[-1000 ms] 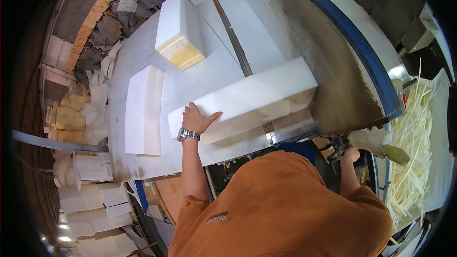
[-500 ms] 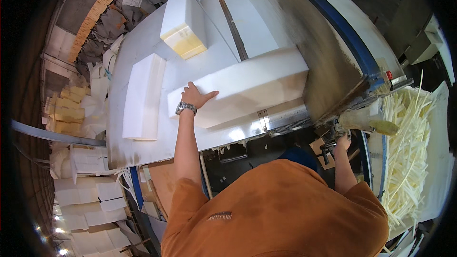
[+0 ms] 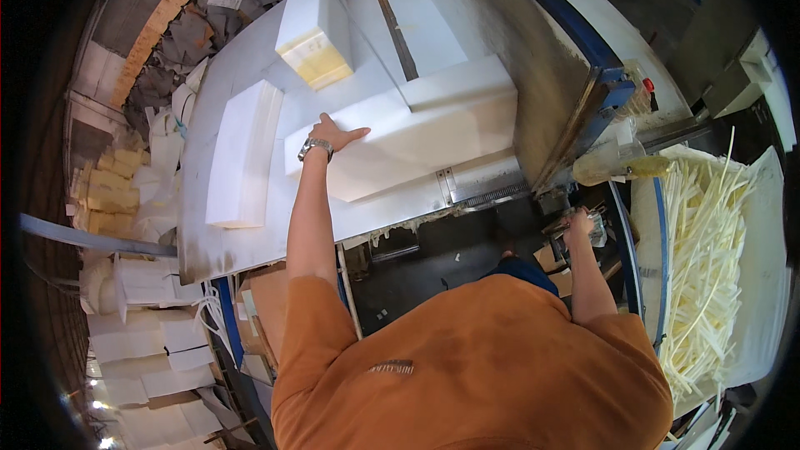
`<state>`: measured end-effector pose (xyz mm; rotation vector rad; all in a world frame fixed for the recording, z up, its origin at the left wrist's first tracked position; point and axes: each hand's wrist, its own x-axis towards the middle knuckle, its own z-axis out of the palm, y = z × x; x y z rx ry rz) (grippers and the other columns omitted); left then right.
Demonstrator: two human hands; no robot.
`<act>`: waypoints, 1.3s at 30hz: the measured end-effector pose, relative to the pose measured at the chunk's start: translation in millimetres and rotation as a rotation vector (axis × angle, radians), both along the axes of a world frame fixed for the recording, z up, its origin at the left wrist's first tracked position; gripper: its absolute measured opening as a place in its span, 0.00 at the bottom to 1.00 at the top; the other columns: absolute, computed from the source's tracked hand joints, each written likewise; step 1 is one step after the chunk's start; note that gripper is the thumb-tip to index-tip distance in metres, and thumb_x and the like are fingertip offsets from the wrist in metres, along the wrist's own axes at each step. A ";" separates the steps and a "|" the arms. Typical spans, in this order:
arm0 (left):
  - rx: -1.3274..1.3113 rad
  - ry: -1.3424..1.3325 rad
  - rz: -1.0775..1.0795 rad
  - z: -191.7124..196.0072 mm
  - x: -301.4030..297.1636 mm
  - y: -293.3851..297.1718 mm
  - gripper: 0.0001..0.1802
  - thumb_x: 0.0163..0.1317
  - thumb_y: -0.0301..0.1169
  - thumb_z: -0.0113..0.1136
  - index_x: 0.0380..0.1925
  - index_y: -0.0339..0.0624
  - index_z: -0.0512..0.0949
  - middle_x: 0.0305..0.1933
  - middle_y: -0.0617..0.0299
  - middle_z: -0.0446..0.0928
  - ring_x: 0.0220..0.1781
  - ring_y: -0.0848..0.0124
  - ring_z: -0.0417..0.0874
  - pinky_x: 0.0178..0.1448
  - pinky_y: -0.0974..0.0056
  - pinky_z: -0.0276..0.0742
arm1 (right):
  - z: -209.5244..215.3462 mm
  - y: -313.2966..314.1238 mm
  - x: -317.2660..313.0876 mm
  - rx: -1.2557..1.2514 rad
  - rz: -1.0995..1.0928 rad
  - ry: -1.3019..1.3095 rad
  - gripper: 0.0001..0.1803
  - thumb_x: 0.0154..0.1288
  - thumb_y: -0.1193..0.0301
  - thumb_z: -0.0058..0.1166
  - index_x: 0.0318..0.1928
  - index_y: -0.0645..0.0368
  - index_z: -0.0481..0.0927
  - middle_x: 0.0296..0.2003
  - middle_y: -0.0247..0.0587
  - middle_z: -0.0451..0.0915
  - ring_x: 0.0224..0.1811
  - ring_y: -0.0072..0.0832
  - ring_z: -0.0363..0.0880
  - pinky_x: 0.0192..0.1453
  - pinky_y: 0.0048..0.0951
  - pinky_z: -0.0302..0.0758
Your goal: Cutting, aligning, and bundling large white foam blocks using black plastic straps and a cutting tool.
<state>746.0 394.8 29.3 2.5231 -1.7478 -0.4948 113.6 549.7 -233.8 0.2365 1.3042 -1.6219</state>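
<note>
My left hand (image 3: 329,135) lies with spread fingers on the near left end of a long white foam block (image 3: 442,129); its wrist wears a metal watch. A thin straight blade (image 3: 367,37) slants down from the far side, and its lower end meets the block's top. Below the table's right front edge, my right hand (image 3: 577,225) is closed around a handle, mostly hidden by the fingers. Left of the long block stands another white foam block (image 3: 243,154). Farther back is a third block (image 3: 315,29) with a yellowish end.
The pale metal table (image 3: 196,237) has a dark slot (image 3: 388,17). A blue-edged panel (image 3: 575,8) rises on the right. Beside me a bin (image 3: 767,283) holds yellowish foam strips (image 3: 700,283). White foam sheets (image 3: 158,337) are stacked at left, grey scraps (image 3: 192,37) beyond.
The table and its blocks have moved away from me, my two hands along with them. The blade's lower end, earlier at the long block's far edge, now reaches over its top.
</note>
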 end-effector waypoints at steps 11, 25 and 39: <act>0.034 0.072 0.041 10.6 -15.9 8.1 0.80 0.33 0.76 0.79 0.72 0.25 0.56 0.67 0.34 0.76 0.68 0.46 0.82 0.68 0.52 0.80 | 9.1 -1.2 -1.5 0.244 0.025 0.248 0.07 0.81 0.73 0.44 0.52 0.57 0.75 0.26 0.43 0.73 0.19 0.37 0.69 0.27 0.42 0.72; 0.049 0.056 0.056 16.7 -8.8 15.6 0.81 0.30 0.76 0.80 0.74 0.26 0.57 0.70 0.35 0.75 0.70 0.46 0.80 0.72 0.52 0.78 | -3.3 -8.0 -6.6 0.235 0.143 0.175 0.13 0.81 0.76 0.44 0.60 0.55 0.75 0.28 0.42 0.74 0.23 0.35 0.70 0.31 0.45 0.73; 0.027 0.014 0.060 -10.1 10.1 0.8 0.79 0.31 0.76 0.79 0.72 0.23 0.63 0.69 0.34 0.76 0.70 0.46 0.80 0.70 0.49 0.80 | -52.3 -16.1 -27.3 0.322 0.355 0.246 0.07 0.76 0.75 0.39 0.44 0.55 0.73 0.30 0.36 0.79 0.31 0.34 0.79 0.37 0.39 0.72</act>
